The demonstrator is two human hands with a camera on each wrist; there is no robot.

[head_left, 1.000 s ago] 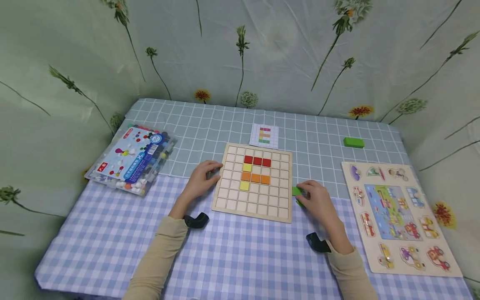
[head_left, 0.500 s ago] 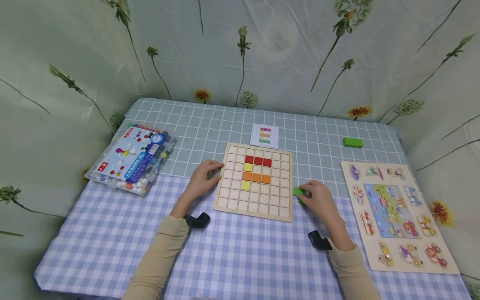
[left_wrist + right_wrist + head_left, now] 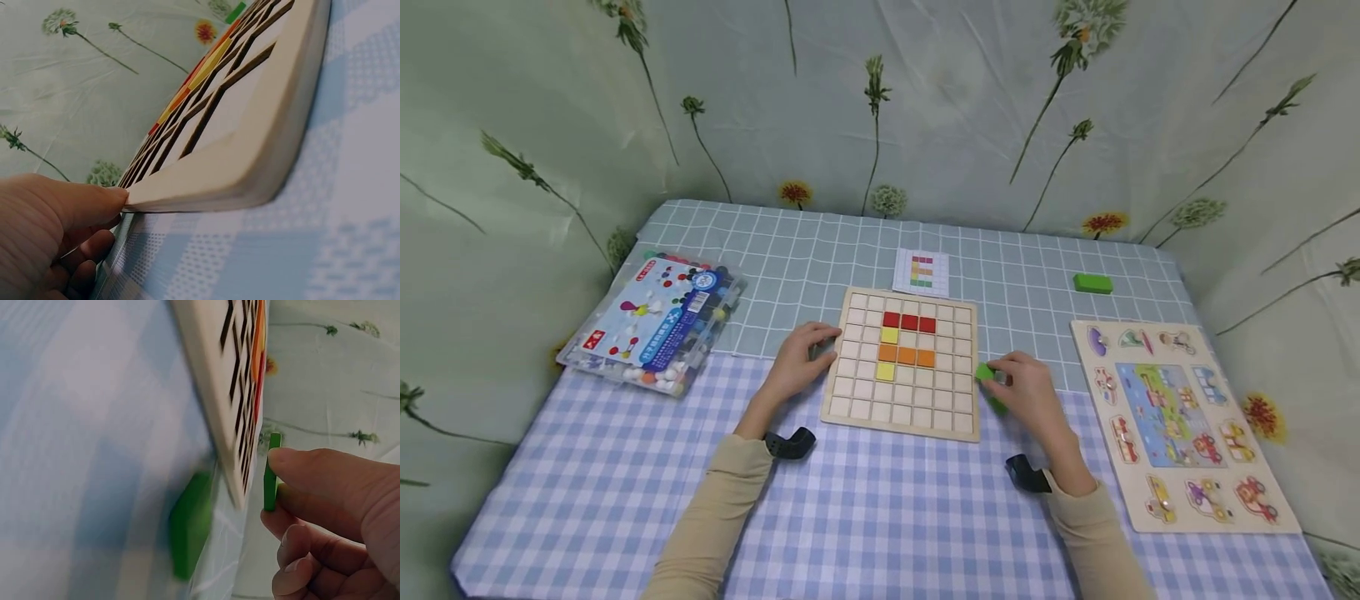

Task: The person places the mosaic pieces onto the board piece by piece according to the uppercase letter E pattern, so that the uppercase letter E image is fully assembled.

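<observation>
In the head view a wooden grid board [image 3: 951,392] lies mid-table, with red tiles [image 3: 909,322], orange tiles [image 3: 906,357] and yellow tiles [image 3: 886,372] in its cells. My left hand [image 3: 795,361] touches the board's left edge, thumb and forefinger apart; the left wrist view shows the thumb tip [image 3: 119,195] at the rim. Just off the right edge, my right hand [image 3: 1026,396] pinches a green tile [image 3: 271,475] between thumb and fingers. Another green piece [image 3: 190,528], blurred, lies on the cloth beside the board, partly hidden by the hand in the head view.
Behind the board lies a pattern card [image 3: 921,272]. A clear case of coloured balls [image 3: 655,321] stands at the left. On the right are a green block [image 3: 1092,283] and a wooden picture puzzle [image 3: 1180,417]. A checked cloth [image 3: 880,517] covers the front of the table.
The head view has shifted slightly. The right hand has lifted the green tile a little away from the green piece below it. The left hand stays at the board's edge.
</observation>
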